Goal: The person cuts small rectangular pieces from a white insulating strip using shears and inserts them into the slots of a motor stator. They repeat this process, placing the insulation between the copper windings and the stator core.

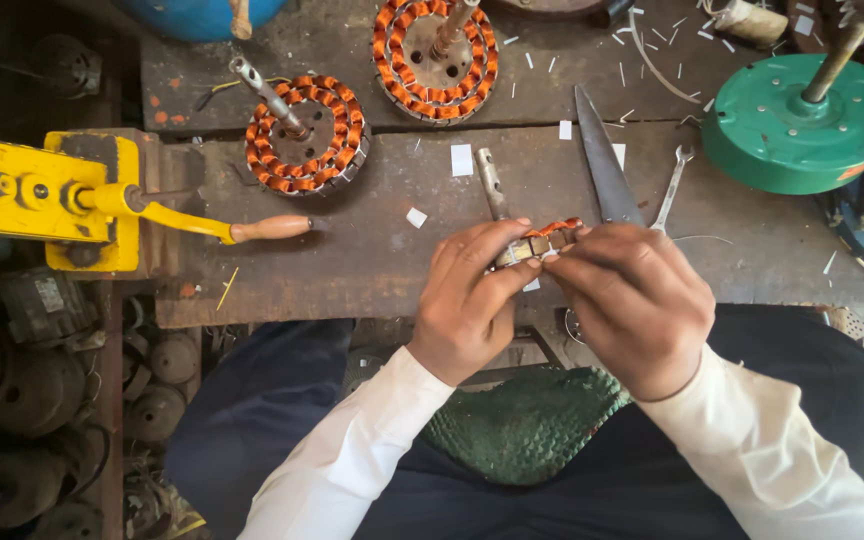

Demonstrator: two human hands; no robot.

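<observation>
Both hands hold one motor stator with copper windings (549, 236) edge-on above the near edge of the wooden bench (372, 250). Its steel shaft (491, 183) sticks out away from me. My left hand (467, 300) grips the stator's left side, thumb and fingers wrapped around the rim. On the right side, my right hand (632, 305) pinches it, fingertips at the windings. Most of the stator is hidden behind the fingers.
Two more copper-wound stators (305, 133) (435, 58) lie on the bench farther back. A yellow hand-cranked winding machine (42, 195) with a wooden handle (270, 228) sits left. Large shears (604, 160), a spanner (672, 185), a green round motor housing (802, 125) and paper scraps lie right.
</observation>
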